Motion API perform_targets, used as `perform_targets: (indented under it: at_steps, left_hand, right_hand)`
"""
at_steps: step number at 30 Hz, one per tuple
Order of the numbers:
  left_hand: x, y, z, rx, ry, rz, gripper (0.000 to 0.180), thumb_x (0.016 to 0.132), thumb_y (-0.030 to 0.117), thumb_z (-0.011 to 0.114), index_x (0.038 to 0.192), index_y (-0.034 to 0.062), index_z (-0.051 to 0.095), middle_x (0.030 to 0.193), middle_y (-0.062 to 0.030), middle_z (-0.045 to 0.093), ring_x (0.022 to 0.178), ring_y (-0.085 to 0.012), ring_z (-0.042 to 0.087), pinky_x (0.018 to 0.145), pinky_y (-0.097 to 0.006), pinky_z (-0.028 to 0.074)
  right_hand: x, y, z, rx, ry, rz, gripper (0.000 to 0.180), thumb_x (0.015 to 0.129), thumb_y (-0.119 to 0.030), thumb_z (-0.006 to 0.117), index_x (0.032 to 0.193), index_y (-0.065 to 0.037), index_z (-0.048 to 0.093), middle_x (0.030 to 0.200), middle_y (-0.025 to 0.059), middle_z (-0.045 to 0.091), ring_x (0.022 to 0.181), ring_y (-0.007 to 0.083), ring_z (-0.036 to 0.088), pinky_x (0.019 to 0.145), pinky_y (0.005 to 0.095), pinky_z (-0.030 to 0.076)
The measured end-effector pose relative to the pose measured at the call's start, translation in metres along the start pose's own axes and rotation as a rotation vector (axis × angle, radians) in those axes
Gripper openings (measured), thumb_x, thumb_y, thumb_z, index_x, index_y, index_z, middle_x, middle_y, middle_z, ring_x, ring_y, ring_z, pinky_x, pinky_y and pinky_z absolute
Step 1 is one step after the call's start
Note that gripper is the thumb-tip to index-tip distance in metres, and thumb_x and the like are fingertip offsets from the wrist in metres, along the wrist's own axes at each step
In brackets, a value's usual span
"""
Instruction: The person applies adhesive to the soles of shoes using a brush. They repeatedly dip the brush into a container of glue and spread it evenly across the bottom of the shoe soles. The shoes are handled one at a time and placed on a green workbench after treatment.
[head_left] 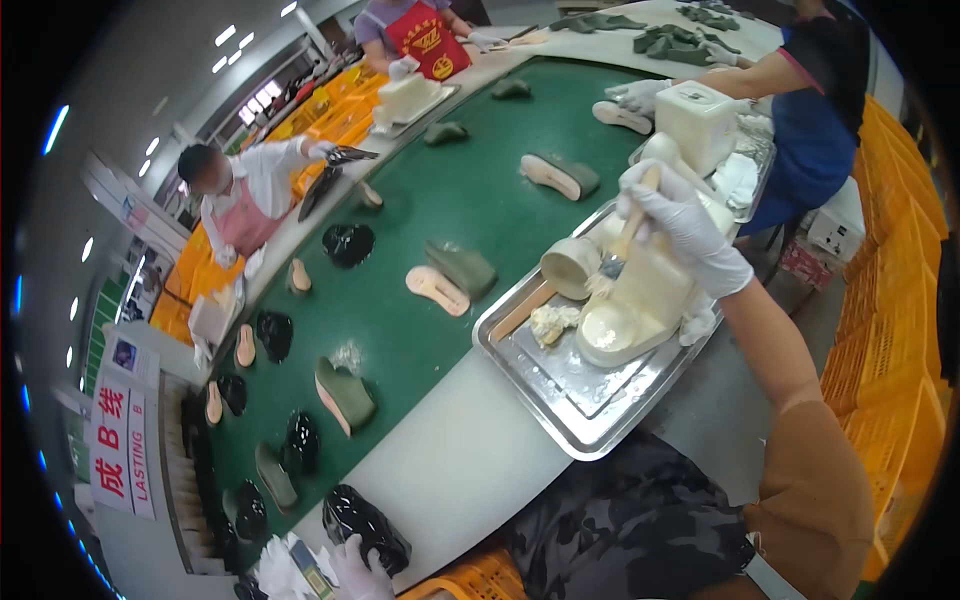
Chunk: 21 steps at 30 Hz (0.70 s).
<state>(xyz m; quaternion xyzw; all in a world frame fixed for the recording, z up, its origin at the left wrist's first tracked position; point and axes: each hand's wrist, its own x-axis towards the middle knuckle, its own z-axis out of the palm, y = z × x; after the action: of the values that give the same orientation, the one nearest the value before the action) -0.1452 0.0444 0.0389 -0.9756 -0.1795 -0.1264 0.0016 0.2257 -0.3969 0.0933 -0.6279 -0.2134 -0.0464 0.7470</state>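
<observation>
- right hand (683,228), white glove, fingers curled tight round a brush (622,245); wooden handle runs through the fist, bristles stick out below the fingers, pointing down-left
- bristles touch the top edge of a cream glue-coated block (640,310), just beside a cream cup (570,266) lying on its side
- block, cup and a lump of dried glue (553,322) all sit on a metal tray (560,400) on the white table edge
- left hand (355,570), also gloved, low at the frame bottom, fingers resting on a black shiny bag (365,520); grip partly cut off, cannot tell if it pinches or just touches
- green conveyor belt (450,190) left of the tray carries olive shoe uppers and soles; nearest is an olive shoe (462,268) with a pale insole (436,290), well apart from the brush
- other people work along the belt's far side
</observation>
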Motion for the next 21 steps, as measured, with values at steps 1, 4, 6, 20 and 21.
perform_targets:
  at_steps: [1,4,6,20,21]
  left_hand:
    - [0.008,0.009,-0.005,0.092,-0.006,0.045,0.030,0.072,0.013,0.065,0.101,0.0074,0.058,0.090,-0.0162,0.056,0.088,-0.0358,0.051,0.080,-0.046,0.040]
    - [0.012,0.017,0.008,0.052,-0.001,-0.068,0.036,0.064,-0.002,0.063,0.099,0.0032,0.056,0.085,-0.0143,0.053,0.087,-0.0342,0.048,0.081,-0.043,0.039]
    - [0.008,0.014,0.002,0.125,0.050,0.011,0.033,0.064,-0.003,0.061,0.096,0.0034,0.056,0.084,-0.0142,0.052,0.086,-0.0340,0.047,0.079,-0.044,0.038]
    - [0.032,0.100,-0.046,0.071,0.387,0.517,0.041,0.063,-0.007,0.056,0.101,0.0073,0.056,0.083,-0.0112,0.055,0.074,-0.0310,0.056,0.063,-0.039,0.045]
    - [0.042,0.101,-0.031,0.005,0.352,0.563,0.040,0.062,-0.007,0.057,0.100,0.0076,0.056,0.080,-0.0111,0.055,0.070,-0.0302,0.056,0.059,-0.038,0.046]
  right_hand:
    - [-0.003,-0.005,-0.006,0.008,-0.007,-0.008,0.016,0.092,-0.023,0.052,0.096,-0.007,0.051,0.078,0.0020,0.060,0.053,0.0042,0.053,0.048,0.0155,0.043]
    - [-0.008,-0.011,-0.014,0.008,-0.027,-0.003,0.016,0.092,-0.024,0.051,0.094,-0.008,0.049,0.078,0.0016,0.060,0.052,0.0037,0.053,0.048,0.0153,0.043]
    - [-0.008,-0.010,-0.013,0.004,-0.042,0.009,0.016,0.092,-0.024,0.051,0.094,-0.008,0.049,0.078,0.0013,0.060,0.053,0.0036,0.053,0.048,0.0152,0.042]
    - [-0.046,-0.012,0.021,-0.268,-0.213,-0.156,0.012,0.088,-0.016,0.055,0.096,-0.008,0.051,0.080,0.0021,0.060,0.066,0.0096,0.059,0.055,0.0237,0.047]
    - [-0.058,-0.010,0.025,-0.440,-0.245,-0.213,0.012,0.087,-0.014,0.056,0.096,-0.008,0.051,0.080,0.0026,0.060,0.068,0.0118,0.060,0.057,0.0261,0.048]
